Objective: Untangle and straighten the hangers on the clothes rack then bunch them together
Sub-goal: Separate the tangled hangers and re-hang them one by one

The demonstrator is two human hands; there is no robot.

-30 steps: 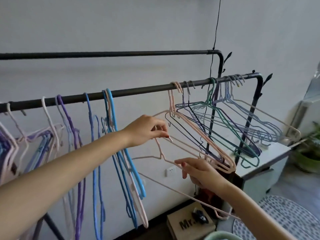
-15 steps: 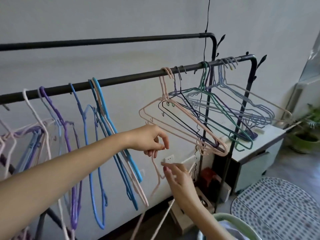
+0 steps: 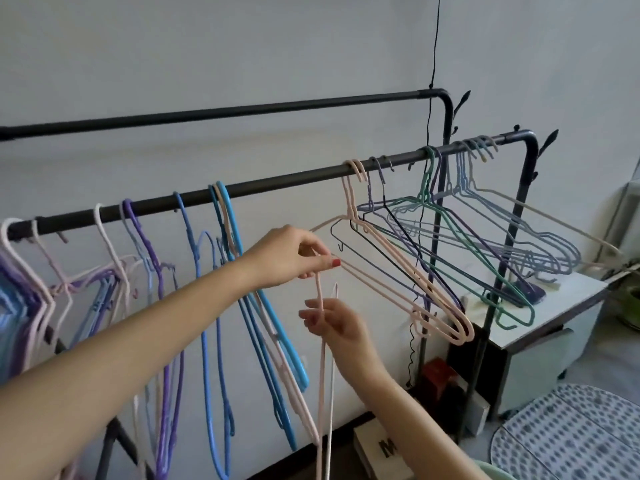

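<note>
A loose pink hanger (image 3: 322, 368) hangs straight down off the rail, its top pinched in my left hand (image 3: 294, 254). Just below, my right hand (image 3: 334, 323) holds its two thin wires between curled fingers. The black front rail (image 3: 277, 180) slopes up to the right. Two pink hangers (image 3: 398, 289) hang on the rail right of my hands, meshed with a tangle of navy, green and grey-blue hangers (image 3: 485, 251). Left of my hands hang blue hangers (image 3: 221, 265), then purple and white ones (image 3: 114, 271), several twisted sideways.
A higher rear rail (image 3: 242, 114) runs behind, with a black cord (image 3: 433, 57) dropping past it. A white cabinet (image 3: 554, 327) stands under the rack's right end, with a patterned mat (image 3: 571, 431) and a box marked M (image 3: 381, 448) on the floor.
The loose pink hanger came off the others and swung from slanted to vertical. My left hand rose with its top. My right hand moved up and left along its wires.
</note>
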